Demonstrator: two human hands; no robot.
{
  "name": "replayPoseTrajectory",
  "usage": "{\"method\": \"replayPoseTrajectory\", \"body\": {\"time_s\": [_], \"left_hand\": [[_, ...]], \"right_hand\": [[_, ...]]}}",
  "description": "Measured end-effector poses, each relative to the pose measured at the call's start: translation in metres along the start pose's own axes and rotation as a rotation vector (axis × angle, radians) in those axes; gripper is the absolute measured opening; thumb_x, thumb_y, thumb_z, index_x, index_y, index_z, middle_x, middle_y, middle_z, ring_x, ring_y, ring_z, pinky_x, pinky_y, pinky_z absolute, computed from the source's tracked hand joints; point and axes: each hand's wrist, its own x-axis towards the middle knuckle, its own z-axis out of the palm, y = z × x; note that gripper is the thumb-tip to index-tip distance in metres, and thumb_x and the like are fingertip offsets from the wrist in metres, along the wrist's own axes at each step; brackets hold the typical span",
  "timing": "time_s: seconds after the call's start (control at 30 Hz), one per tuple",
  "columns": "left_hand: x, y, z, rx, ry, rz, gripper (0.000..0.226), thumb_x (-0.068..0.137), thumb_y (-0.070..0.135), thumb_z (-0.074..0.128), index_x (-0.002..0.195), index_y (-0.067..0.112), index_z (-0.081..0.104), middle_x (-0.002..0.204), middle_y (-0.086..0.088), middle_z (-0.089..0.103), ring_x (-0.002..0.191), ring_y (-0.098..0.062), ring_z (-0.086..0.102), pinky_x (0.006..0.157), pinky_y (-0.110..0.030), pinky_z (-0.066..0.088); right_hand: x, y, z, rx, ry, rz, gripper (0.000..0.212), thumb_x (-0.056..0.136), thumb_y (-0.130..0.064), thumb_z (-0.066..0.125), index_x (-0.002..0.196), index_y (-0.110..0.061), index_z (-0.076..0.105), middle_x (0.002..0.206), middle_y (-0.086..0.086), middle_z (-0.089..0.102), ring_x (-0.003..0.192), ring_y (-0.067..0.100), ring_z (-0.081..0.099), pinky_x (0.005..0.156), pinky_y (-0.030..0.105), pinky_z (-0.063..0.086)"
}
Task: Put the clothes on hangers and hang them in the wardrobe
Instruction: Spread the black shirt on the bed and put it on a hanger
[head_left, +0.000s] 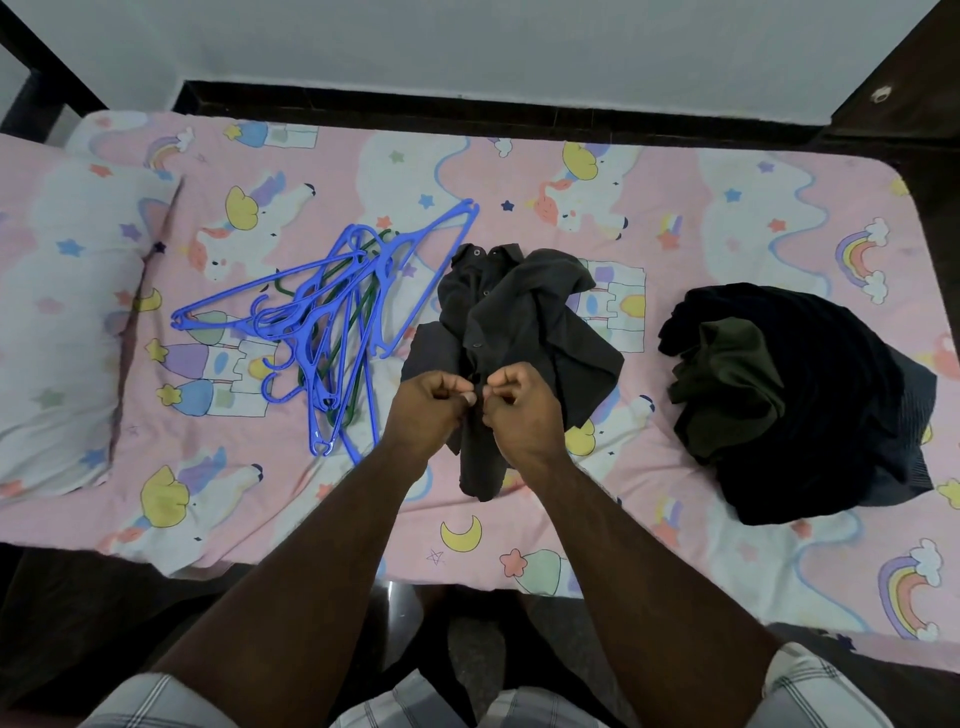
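A dark grey button shirt (514, 317) lies crumpled in the middle of the bed, collar toward the far side. My left hand (431, 408) and my right hand (519, 410) meet over its front placket, each pinching the fabric beside a button. To the left of the shirt lies a tangled heap of blue hangers (332, 312) with a green one mixed in. A pile of dark clothes (795, 395), black with an olive piece on top, sits on the right of the bed.
The bed carries a pink unicorn-print sheet (701, 208). A pillow (62, 322) in the same print lies at the left end. A dark bed frame (467, 111) and a white wall run along the far side. A dark wooden panel (904, 67) stands at top right.
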Motion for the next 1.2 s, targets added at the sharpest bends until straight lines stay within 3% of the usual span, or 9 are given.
{"method": "replayPoseTrajectory", "body": {"time_s": [0.1, 0.3, 0.5, 0.6, 0.67, 0.77, 0.83, 0.97, 1.2], "left_hand": [[0.001, 0.005, -0.002, -0.034, -0.001, -0.026, 0.011, 0.091, 0.007, 0.07, 0.091, 0.017, 0.075, 0.083, -0.006, 0.074, 0.079, -0.023, 0.068, 0.081, -0.038, 0.059], [0.0, 0.012, -0.01, -0.016, -0.096, 0.027, 0.01, 0.09, 0.021, 0.075, 0.094, 0.012, 0.077, 0.083, -0.011, 0.075, 0.074, -0.024, 0.068, 0.078, -0.039, 0.06], [0.005, 0.017, -0.011, -0.055, -0.046, -0.032, 0.011, 0.091, 0.011, 0.071, 0.099, 0.003, 0.071, 0.078, -0.013, 0.07, 0.062, -0.015, 0.065, 0.07, -0.034, 0.06], [0.006, 0.016, -0.009, -0.223, -0.047, -0.11, 0.012, 0.091, 0.008, 0.071, 0.103, 0.007, 0.07, 0.078, -0.011, 0.069, 0.068, -0.019, 0.064, 0.078, -0.039, 0.058], [0.007, 0.018, -0.008, -0.275, -0.042, -0.125, 0.013, 0.092, 0.009, 0.07, 0.106, 0.01, 0.07, 0.08, -0.011, 0.07, 0.073, -0.024, 0.063, 0.082, -0.046, 0.056], [0.013, 0.025, -0.007, -0.222, -0.029, -0.088, 0.017, 0.094, 0.014, 0.068, 0.11, 0.013, 0.069, 0.092, -0.011, 0.073, 0.08, -0.028, 0.066, 0.081, -0.056, 0.057], [0.019, 0.03, -0.008, -0.188, -0.041, -0.079, 0.02, 0.094, 0.018, 0.069, 0.113, 0.015, 0.069, 0.099, -0.009, 0.074, 0.091, -0.028, 0.071, 0.081, -0.053, 0.059], [0.026, 0.036, -0.011, -0.19, -0.142, -0.095, 0.019, 0.093, 0.02, 0.07, 0.111, 0.019, 0.071, 0.099, -0.006, 0.076, 0.096, -0.022, 0.07, 0.078, -0.036, 0.059], [0.028, 0.015, -0.024, 0.016, -0.166, 0.001, 0.009, 0.094, 0.009, 0.066, 0.097, 0.018, 0.068, 0.094, -0.005, 0.071, 0.095, -0.026, 0.068, 0.092, -0.048, 0.057]], "right_hand": [[0.001, 0.0, -0.001, -0.012, 0.001, -0.015, 0.026, 0.085, -0.008, 0.072, 0.085, -0.029, 0.057, 0.081, -0.008, 0.068, 0.079, 0.012, 0.069, 0.08, 0.037, 0.06], [0.007, -0.004, -0.004, -0.018, -0.007, -0.02, 0.022, 0.083, -0.018, 0.079, 0.089, -0.021, 0.058, 0.079, -0.007, 0.068, 0.073, 0.005, 0.066, 0.066, 0.013, 0.05], [0.008, -0.004, -0.001, 0.101, -0.058, 0.055, 0.025, 0.082, -0.009, 0.08, 0.088, -0.022, 0.059, 0.08, 0.0, 0.071, 0.078, 0.017, 0.07, 0.075, 0.033, 0.062], [0.007, -0.015, -0.007, 0.448, -0.089, 0.256, 0.022, 0.088, 0.006, 0.067, 0.098, -0.011, 0.059, 0.09, 0.011, 0.07, 0.082, 0.022, 0.07, 0.066, 0.028, 0.06], [0.009, -0.018, -0.01, 0.549, -0.089, 0.313, 0.017, 0.091, 0.002, 0.065, 0.102, -0.01, 0.061, 0.097, 0.014, 0.07, 0.084, 0.021, 0.07, 0.066, 0.027, 0.059], [0.009, -0.013, -0.008, 0.383, -0.124, 0.17, 0.022, 0.088, -0.018, 0.077, 0.105, -0.013, 0.064, 0.097, 0.004, 0.073, 0.089, 0.013, 0.071, 0.075, 0.022, 0.059], [0.01, -0.007, -0.006, 0.249, -0.179, 0.077, 0.034, 0.081, -0.02, 0.083, 0.109, -0.016, 0.064, 0.1, -0.003, 0.073, 0.092, 0.006, 0.07, 0.082, 0.019, 0.057], [0.018, -0.003, -0.002, 0.225, -0.188, 0.089, 0.023, 0.088, -0.011, 0.074, 0.11, -0.014, 0.068, 0.098, -0.002, 0.075, 0.092, 0.011, 0.071, 0.087, 0.031, 0.057], [0.031, -0.013, -0.012, 0.463, -0.144, 0.295, 0.011, 0.092, -0.004, 0.065, 0.091, -0.013, 0.071, 0.09, 0.014, 0.07, 0.085, 0.028, 0.063, 0.081, 0.051, 0.053]]}}
